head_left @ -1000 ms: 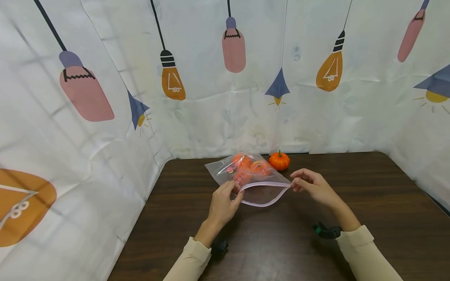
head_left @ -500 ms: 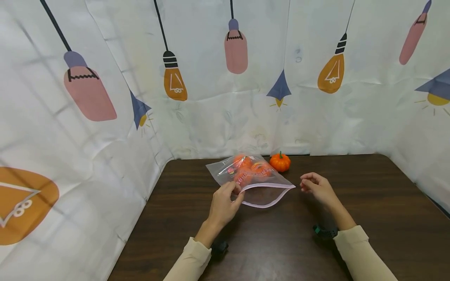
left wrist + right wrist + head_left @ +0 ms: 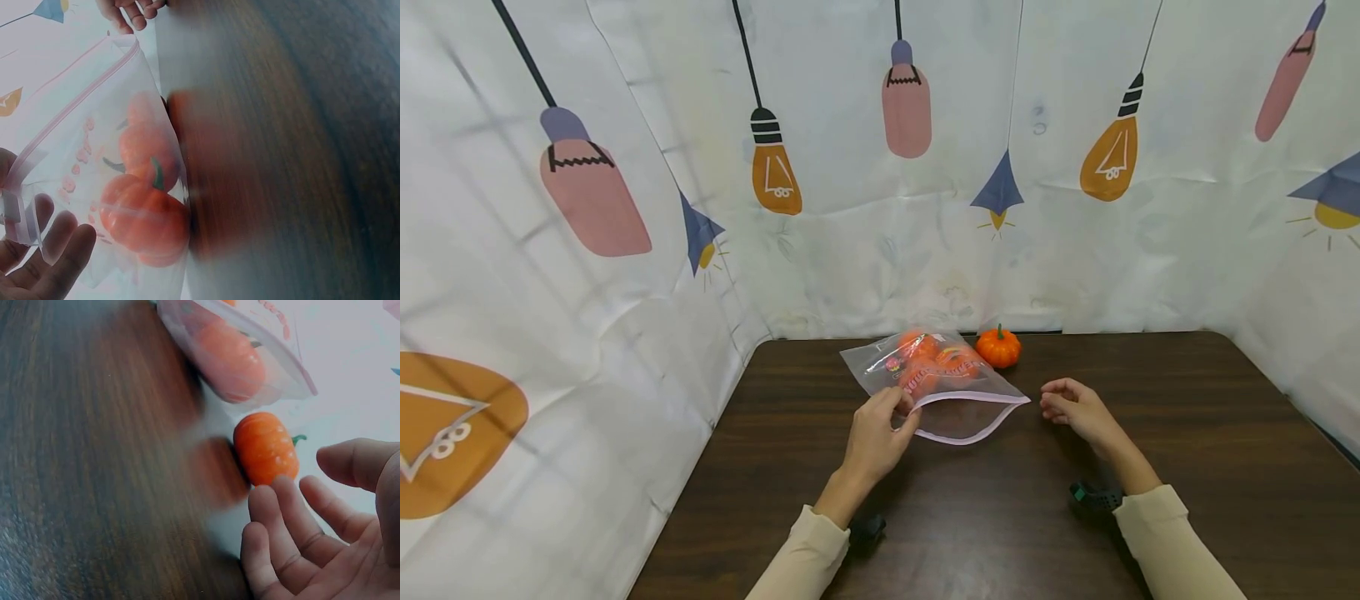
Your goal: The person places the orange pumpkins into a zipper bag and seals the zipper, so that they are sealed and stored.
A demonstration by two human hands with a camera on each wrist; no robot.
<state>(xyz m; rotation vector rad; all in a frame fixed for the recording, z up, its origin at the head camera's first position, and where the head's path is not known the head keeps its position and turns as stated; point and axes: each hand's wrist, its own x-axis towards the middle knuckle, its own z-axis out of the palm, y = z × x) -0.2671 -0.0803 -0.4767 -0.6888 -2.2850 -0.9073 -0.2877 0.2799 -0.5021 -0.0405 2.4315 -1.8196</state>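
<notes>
A clear zip bag (image 3: 940, 383) with a pale pink zip edge lies on the table, its mouth gaping toward me. Several small orange pumpkins (image 3: 145, 215) with green stems are inside it. My left hand (image 3: 880, 433) pinches the left end of the bag's mouth between thumb and fingers. To the right of the bag, apart from it, my right hand (image 3: 1078, 412) hovers with loosely bent fingers and nothing in them. One more orange pumpkin (image 3: 998, 347) sits outside, just behind the bag's right side; in the right wrist view it appears beyond my fingertips.
The dark wooden table (image 3: 970, 517) extends around the bag. Behind and to the left hangs a white curtain (image 3: 850, 267) printed with lamps and bulbs. A black wrist strap (image 3: 1096, 497) is at my right wrist.
My right hand has let go of the right corner of the bag's mouth and moved a little to the right. My left hand keeps its pinch, and the bag stays nearly still.
</notes>
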